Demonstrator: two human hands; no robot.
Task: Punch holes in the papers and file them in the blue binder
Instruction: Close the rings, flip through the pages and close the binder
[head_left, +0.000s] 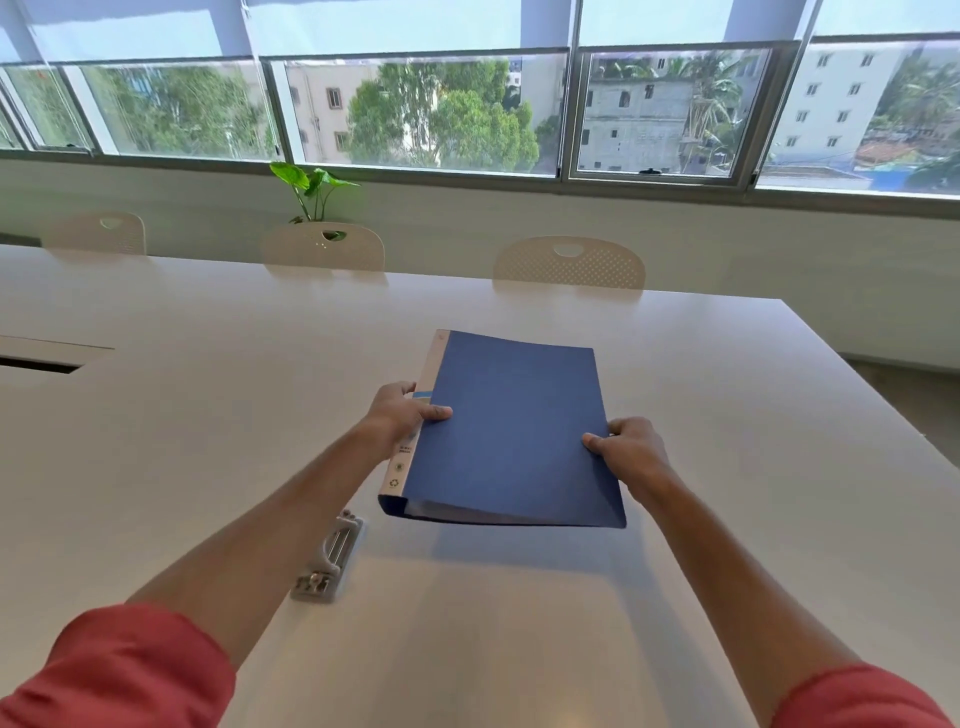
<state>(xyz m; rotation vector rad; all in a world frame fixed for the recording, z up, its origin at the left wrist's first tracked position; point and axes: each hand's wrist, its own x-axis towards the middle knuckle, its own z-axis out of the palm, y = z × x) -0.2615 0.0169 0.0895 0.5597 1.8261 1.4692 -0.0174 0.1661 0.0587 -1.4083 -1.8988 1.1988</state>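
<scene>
the blue binder (511, 431) is held closed between both hands, lifted off the white worktop (701, 415) with its near edge raised and a shadow lying on the surface beneath it. the left hand (400, 413) grips the spine side, thumb laid flat on the front cover and the fingers wrapped round the pale labelled spine. the right hand (626, 447) grips the opposite, opening edge, thumb pressed on top of the cover and the other fingers curled under it, out of sight. both hands are clamped on the binder, one at each long side, with the cover spanning the gap between them.

just beside the left forearm, nearer the person than the left hand, a grey metal hole punch (330, 558) lies on the worktop, apart from the binder. both forearms are bare up to rolled red sleeves (124, 670) at the bottom corners of the view.

beyond the hands, on the far side of the worktop, stand three pale perforated chairs (569, 262). a green leafy plant (311, 189) rises behind the middle one, under a long row of windows (415, 111). far off to the left of the left hand, a dark slot (39, 364) is cut into the worktop.
</scene>
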